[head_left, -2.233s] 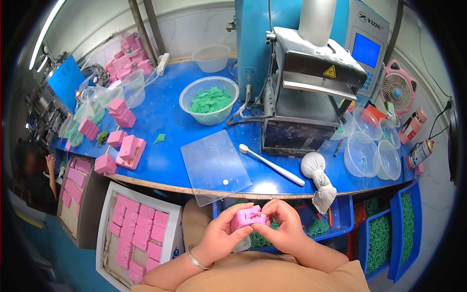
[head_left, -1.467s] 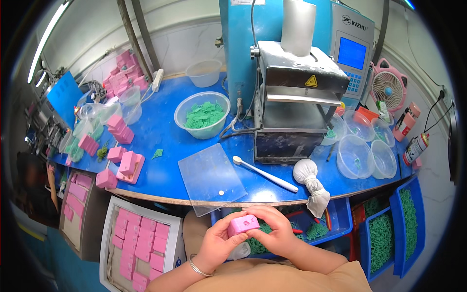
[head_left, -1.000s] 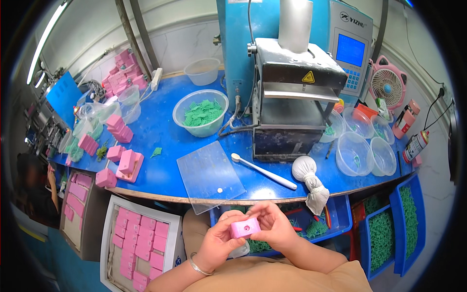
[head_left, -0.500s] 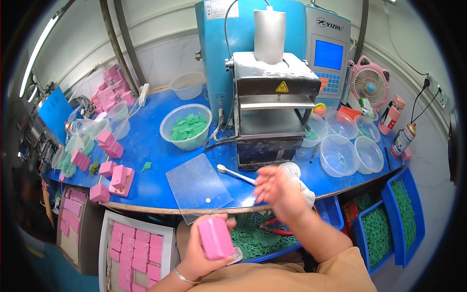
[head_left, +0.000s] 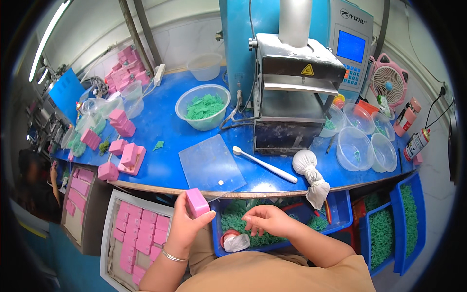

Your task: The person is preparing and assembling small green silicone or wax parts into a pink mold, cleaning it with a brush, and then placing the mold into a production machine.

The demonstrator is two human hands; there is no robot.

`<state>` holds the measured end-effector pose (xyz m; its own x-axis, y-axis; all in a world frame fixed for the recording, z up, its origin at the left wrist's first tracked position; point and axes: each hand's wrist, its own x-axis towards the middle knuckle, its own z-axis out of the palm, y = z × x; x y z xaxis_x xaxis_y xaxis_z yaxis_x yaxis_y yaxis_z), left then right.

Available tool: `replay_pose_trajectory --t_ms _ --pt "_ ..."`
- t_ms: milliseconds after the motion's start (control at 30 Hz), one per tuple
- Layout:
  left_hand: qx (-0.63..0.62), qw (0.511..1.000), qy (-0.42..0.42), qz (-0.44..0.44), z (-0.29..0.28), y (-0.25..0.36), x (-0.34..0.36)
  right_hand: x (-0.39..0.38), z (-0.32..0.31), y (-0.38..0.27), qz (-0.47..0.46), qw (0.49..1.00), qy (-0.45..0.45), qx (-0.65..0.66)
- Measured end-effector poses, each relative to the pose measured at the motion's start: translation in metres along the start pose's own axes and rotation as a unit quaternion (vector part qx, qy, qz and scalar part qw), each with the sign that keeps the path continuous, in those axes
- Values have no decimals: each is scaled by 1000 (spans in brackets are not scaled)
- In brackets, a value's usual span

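Note:
My left hand [head_left: 187, 221] grips a pink rectangular block [head_left: 197, 203] at the bench's front edge, thumb and fingers on its sides. To its right, my right hand [head_left: 266, 220] hangs above a blue tray [head_left: 346, 214] of green wax-like lattice pieces. Its fingers are loosely bent and slightly apart, and nothing shows in them. A clear flat plate [head_left: 212, 161] lies on the bench just beyond the block. Beside the plate is a white-handled brush [head_left: 267, 166], and further right a tied white cloth pouch [head_left: 317, 187] droops over the edge.
A black press [head_left: 296, 107] stands at the back, with a bowl of green pieces [head_left: 203, 107] to its left and clear tubs [head_left: 355, 148] to its right. Pink blocks [head_left: 129, 155] sit at left, and more fill a white-framed drawer [head_left: 108, 243]. Blue bins [head_left: 411, 224] stand at right.
My right hand has drawn back from beside the brush and pouch to above the tray, uncovering both. My left hand has raised and tilted the pink block. The view has shifted.

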<state>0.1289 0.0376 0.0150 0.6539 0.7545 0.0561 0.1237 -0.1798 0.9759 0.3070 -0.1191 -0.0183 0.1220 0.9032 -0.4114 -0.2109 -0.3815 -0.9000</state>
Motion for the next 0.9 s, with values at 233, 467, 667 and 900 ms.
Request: replay_pose_trajectory --t_ms 233,467,667,900 --pt "-281 947 -19 -152 2 3 -6 7 3 1 -14 997 -51 61" --pt "-276 945 -99 -146 -15 4 -36 18 2 -4 -51 919 -151 360" --pt "-117 942 -236 -206 -34 33 -54 37 -5 4 -7 892 -268 364" --pt "246 952 -177 40 -51 88 -43 24 12 1 -62 887 -305 341"
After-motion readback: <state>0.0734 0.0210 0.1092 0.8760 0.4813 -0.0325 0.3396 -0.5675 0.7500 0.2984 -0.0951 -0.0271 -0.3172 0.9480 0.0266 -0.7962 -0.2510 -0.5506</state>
